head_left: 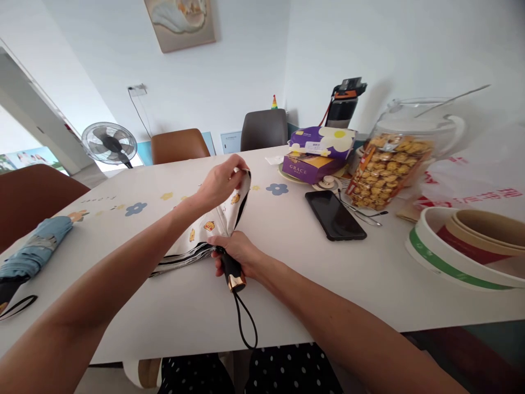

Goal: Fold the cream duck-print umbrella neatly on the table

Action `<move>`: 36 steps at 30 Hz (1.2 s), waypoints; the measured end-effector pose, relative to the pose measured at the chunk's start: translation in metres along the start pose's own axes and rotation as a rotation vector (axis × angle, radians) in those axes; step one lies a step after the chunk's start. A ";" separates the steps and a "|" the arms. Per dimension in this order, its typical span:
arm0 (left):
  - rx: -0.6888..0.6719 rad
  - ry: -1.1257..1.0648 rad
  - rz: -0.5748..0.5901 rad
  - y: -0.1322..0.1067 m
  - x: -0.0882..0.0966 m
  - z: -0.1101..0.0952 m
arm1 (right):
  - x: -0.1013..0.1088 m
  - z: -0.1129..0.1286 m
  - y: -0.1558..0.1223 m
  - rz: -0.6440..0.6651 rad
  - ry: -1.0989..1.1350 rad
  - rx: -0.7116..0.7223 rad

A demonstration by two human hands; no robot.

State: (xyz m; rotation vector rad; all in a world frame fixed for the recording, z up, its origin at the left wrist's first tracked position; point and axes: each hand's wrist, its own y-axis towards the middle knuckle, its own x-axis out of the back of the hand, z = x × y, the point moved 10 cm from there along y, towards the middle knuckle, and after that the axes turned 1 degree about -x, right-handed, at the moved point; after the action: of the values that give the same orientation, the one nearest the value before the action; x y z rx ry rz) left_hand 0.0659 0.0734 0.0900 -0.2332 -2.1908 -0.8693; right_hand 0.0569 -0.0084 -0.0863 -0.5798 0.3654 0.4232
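Observation:
A folding umbrella (209, 225) with cream fabric, small yellow cartoon figures and a black underside lies collapsed over the table, its folds loose. My right hand (240, 253) is wrapped round the top of its black handle, which ends in a gold-coloured cap with a black wrist loop hanging past it. Above and further off, my left hand (225, 178) pinches the edge of a fabric panel and holds it raised. Part of the canopy is hidden behind my left forearm. At the far left rests a second umbrella (39, 246), light blue and folded up, apart from both hands.
On the white table (287, 295), a black phone (335, 215) lies right of my hands beside a cable. Behind it are a purple box (309, 167), a tissue pack (322, 141) and a snack-filled jug (394, 158). Paper bowls (455, 257) stand at the right. Chairs and a fan (110, 143) are beyond.

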 end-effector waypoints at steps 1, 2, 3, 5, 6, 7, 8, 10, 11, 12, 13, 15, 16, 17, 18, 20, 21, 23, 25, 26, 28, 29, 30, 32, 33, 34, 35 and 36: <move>0.003 -0.049 -0.049 -0.005 0.013 0.001 | 0.000 0.000 0.001 0.005 0.006 0.001; 0.009 -0.094 -0.104 -0.011 0.027 0.003 | 0.000 -0.001 0.002 0.014 0.013 0.002; 0.021 -0.136 -0.161 -0.018 0.040 0.007 | -0.001 -0.002 0.003 0.023 0.022 0.002; 0.060 -0.207 -0.278 -0.035 0.064 0.020 | -0.002 -0.003 0.005 0.042 0.038 0.002; 0.087 -0.236 -0.333 -0.045 0.074 0.028 | -0.002 -0.004 0.005 0.050 0.043 0.000; 0.117 -0.258 -0.377 -0.055 0.082 0.036 | -0.002 -0.004 0.006 0.051 0.041 -0.003; 0.148 -0.271 -0.412 -0.065 0.088 0.043 | -0.001 -0.004 0.006 0.045 0.033 -0.006; 0.198 -0.269 -0.468 -0.084 0.097 0.056 | 0.000 -0.003 0.005 0.026 -0.001 -0.011; 0.219 -0.259 -0.493 -0.094 0.101 0.061 | 0.001 -0.003 0.004 0.018 -0.019 -0.012; 0.237 -0.248 -0.521 -0.103 0.104 0.065 | 0.001 -0.002 0.003 0.010 -0.035 -0.013; 0.251 -0.242 -0.555 -0.113 0.107 0.069 | 0.002 -0.001 0.003 0.007 -0.046 -0.012; 0.274 -0.246 -0.626 -0.130 0.112 0.075 | 0.002 0.000 0.001 0.002 -0.057 -0.013; 0.287 -0.255 -0.648 -0.137 0.112 0.078 | 0.002 0.001 0.000 0.000 -0.059 -0.015; 0.302 -0.269 -0.662 -0.143 0.112 0.080 | 0.002 0.001 0.000 -0.002 -0.059 -0.016; 0.319 -0.286 -0.670 -0.148 0.111 0.083 | 0.002 0.001 -0.001 -0.003 -0.058 -0.018; 0.350 -0.311 -0.684 -0.155 0.109 0.087 | 0.003 0.001 -0.001 -0.010 -0.056 -0.016; 0.356 -0.315 -0.695 -0.157 0.108 0.087 | 0.003 0.001 -0.001 -0.013 -0.059 -0.012; 0.337 -0.302 -0.730 -0.159 0.110 0.085 | 0.004 0.001 0.000 -0.023 -0.073 -0.005; 0.289 -0.273 -0.783 -0.161 0.114 0.079 | 0.004 0.000 0.001 -0.030 -0.094 0.007; 0.265 -0.254 -0.814 -0.163 0.117 0.076 | 0.004 0.000 0.002 -0.031 -0.109 0.015; 0.228 -0.197 -0.872 -0.167 0.124 0.069 | 0.005 0.000 0.002 -0.033 -0.149 0.038; 0.207 -0.156 -0.887 -0.169 0.128 0.066 | 0.007 0.001 0.002 -0.038 -0.174 0.052; 0.185 -0.112 -0.882 -0.170 0.131 0.062 | 0.008 0.003 0.002 -0.048 -0.201 0.070; 0.163 -0.021 -0.781 -0.166 0.130 0.061 | 0.013 0.009 -0.001 -0.085 -0.248 0.117; 0.180 0.019 -0.670 -0.160 0.125 0.064 | 0.016 0.013 -0.002 -0.109 -0.266 0.142; 0.213 0.061 -0.529 -0.154 0.116 0.071 | 0.019 0.018 -0.003 -0.134 -0.279 0.162; 0.255 0.111 -0.381 -0.150 0.104 0.079 | 0.021 0.021 -0.005 -0.154 -0.286 0.174; 0.294 0.166 -0.241 -0.147 0.092 0.088 | 0.023 0.024 -0.005 -0.168 -0.288 0.176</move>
State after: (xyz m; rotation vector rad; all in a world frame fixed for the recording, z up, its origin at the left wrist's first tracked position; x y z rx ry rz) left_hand -0.1107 0.0111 0.0368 0.2419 -2.1829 -0.6549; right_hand 0.0842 0.0083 -0.0754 -0.3674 0.0758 0.3032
